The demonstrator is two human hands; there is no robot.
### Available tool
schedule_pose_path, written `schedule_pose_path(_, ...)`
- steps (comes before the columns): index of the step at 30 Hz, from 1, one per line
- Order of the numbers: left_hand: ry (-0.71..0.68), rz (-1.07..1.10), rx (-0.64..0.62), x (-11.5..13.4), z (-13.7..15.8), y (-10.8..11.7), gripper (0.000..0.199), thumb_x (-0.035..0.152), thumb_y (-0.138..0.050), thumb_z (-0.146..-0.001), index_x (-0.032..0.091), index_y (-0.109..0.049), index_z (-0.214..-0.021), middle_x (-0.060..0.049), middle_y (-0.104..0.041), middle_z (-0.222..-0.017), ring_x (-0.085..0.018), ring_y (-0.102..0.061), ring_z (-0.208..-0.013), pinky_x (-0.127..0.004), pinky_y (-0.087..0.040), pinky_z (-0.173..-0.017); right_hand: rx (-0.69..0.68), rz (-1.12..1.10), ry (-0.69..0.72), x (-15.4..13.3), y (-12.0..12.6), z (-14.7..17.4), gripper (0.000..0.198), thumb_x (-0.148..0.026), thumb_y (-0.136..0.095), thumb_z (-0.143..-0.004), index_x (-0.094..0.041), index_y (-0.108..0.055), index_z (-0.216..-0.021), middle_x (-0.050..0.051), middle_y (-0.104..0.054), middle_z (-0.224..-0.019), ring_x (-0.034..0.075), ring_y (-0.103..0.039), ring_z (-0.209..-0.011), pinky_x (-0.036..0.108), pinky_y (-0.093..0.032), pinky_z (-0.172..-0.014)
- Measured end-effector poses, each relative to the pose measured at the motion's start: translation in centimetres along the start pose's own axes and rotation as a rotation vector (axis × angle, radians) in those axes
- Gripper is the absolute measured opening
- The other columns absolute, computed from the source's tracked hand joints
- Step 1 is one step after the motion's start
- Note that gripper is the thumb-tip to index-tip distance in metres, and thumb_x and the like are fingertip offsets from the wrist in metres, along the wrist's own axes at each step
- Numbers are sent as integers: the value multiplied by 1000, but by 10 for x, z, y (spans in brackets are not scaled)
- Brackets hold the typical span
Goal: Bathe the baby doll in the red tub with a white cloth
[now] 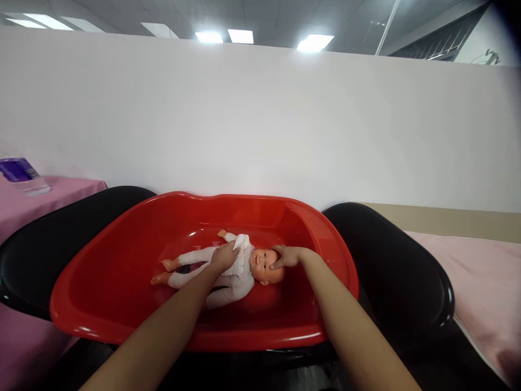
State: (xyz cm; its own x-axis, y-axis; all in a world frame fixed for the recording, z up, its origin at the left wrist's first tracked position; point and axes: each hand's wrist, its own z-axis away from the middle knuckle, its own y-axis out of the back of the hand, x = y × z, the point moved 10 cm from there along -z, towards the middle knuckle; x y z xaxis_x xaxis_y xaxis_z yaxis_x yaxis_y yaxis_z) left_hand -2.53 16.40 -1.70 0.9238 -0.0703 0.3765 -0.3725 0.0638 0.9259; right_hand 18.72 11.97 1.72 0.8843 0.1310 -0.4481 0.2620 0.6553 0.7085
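Inside the red tub [260, 338], a doll [241, 267] in white clothes lies face up, its feet toward the tub's left end and its head toward the right. The doll's near hand is lost behind the person's left forearm, which also covers part of its near leg; the space beneath the tub is too dark to make out, and a bottle [20, 170] left of the tub is cut off by the picture's edge. Both bare arms reach over the tub's near rim, slanting inward toward its middle, with the elbows out of view. The left hand [223, 257] lies on the doll's chest with its fingers bent against the clothing; whether they pinch the cloth cannot be told. The right hand [286, 256], nearer the tub's right end, touches the crown of the doll's head with thumb and fingers parted around it, the thumb toward the forehead and some fingertips hidden.
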Motion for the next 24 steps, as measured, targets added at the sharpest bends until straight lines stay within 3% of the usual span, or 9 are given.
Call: schedule_pose_path(24,-7,1,1,1,1,1,42,44,-34,-91,19,-55,-118,-13,-64,-120,-31,-57,-110,-42,-42,-90,-3,-42,25,4,-1,-5,97,-57,-73,-65,-20,-33,-145,12,-44,-143,30,-45,-129,39,-35,-108)
